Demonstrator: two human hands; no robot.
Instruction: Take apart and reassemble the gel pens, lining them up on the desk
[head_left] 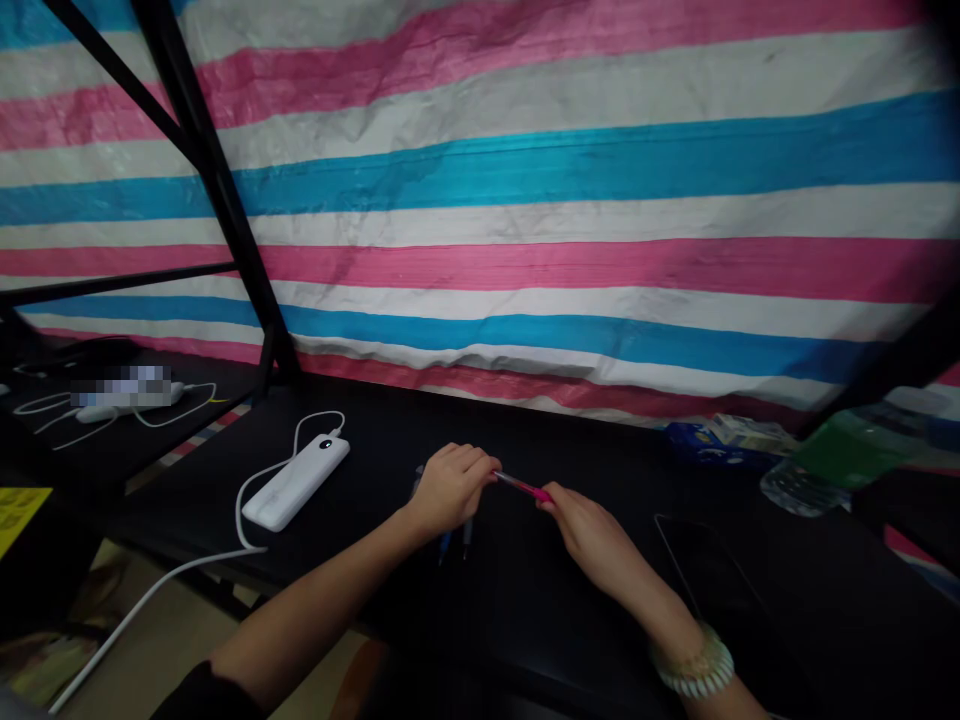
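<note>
A thin pen with a clear barrel and a pink end spans the gap between my two hands, just above the black table. My left hand is closed around its left end, which the fingers hide. At the pink end, my right hand pinches it between thumb and fingers. Under and behind my left hand lie other pens; a blue tip and a dark grey pen stick out below the palm.
On the left a white power bank lies with a white cable attached. To the right are a dark phone, a blue packet and a clear bottle with a green label. A striped sheet hangs behind the black table.
</note>
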